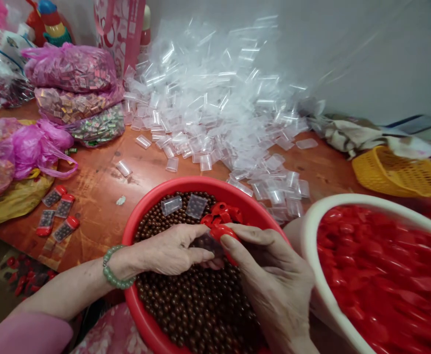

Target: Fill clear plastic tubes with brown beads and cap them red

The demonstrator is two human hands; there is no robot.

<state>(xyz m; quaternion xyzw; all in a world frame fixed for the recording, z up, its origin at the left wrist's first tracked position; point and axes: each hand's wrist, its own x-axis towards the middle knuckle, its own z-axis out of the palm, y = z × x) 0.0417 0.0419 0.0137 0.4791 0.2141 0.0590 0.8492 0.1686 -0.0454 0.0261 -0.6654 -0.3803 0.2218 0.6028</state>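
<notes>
Over a red basin (131, 223) of small dark brown balls (196, 307), my two hands meet. My left hand (174, 248), with a green bead bracelet at the wrist, is closed around a clear plastic case (205, 242), partly hidden by the fingers. Between thumb and fingers my right hand (270, 265) pinches a red plastic cap (224, 233) at the end of that case. Whether the cap is seated on it I cannot tell. Two clear cases (196, 206) lie on the balls, and several loose red caps (227, 212) rest near the basin's far side.
A large heap of clear cases (215, 113) covers the table's back. To the right stand a white tub (307, 231) of red parts and a yellow basket (395, 177). Several filled, red-capped cases (65, 205) lie left, near pink bags (71, 69) of small packets.
</notes>
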